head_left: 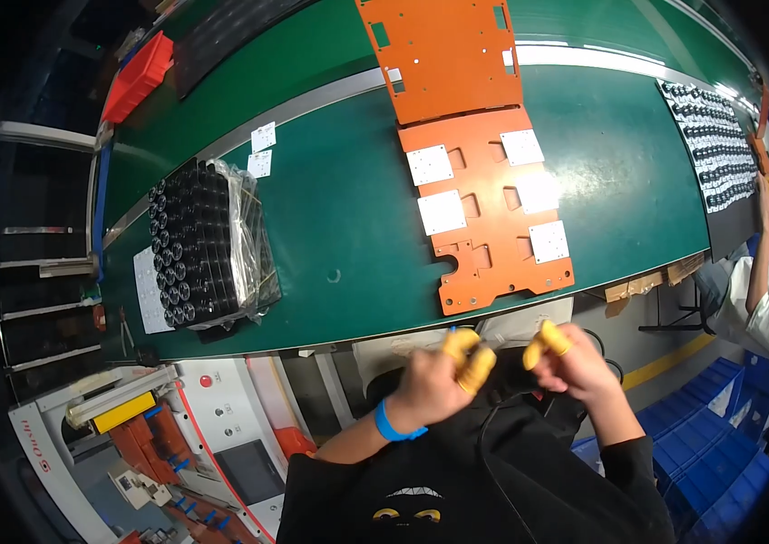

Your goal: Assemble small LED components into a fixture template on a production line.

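Over my lap, in front of the bench edge, both hands are raised with yellow finger cots on the fingertips. My left hand point(439, 379), with a blue wristband point(395, 422), has its fingers curled together; a small dark spot shows at the fingertips, too small to name. Thumb and finger of my right hand point(573, 364) are pinched close, and what they hold, if anything, cannot be made out. Beyond the hands lies an orange fixture plate point(486, 213) bearing white square boards point(442, 212) in two columns. Its orange perforated lid point(448, 63) lies folded back behind it.
On the green bench point(339, 245), a stack of black cylindrical parts point(189, 245) in clear plastic stands left, near two loose white boards point(260, 163). A tray of black-and-white parts point(711, 145) lies right, beside another person point(756, 299). Below are a machine point(239, 444) and blue crates point(711, 444).
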